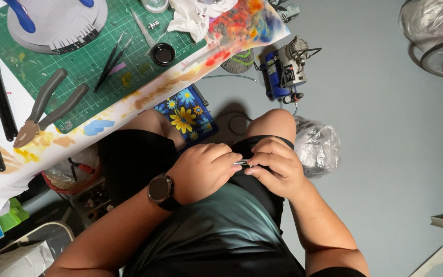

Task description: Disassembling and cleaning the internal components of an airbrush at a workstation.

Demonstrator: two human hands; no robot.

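Over my lap, my left hand and my right hand meet, both with fingers curled around a small silvery metal tool held between them. Only a short shiny part of it shows between the fingertips; the rest is hidden by my fingers. A dark round watch sits on my left wrist. I am seated in black shorts and a dark green shirt, knees apart.
A green cutting mat on the table at upper left carries grey-handled pliers, black tweezers and a small black pot. On the floor stand a blue compressor, a flowered box and a plastic bag.
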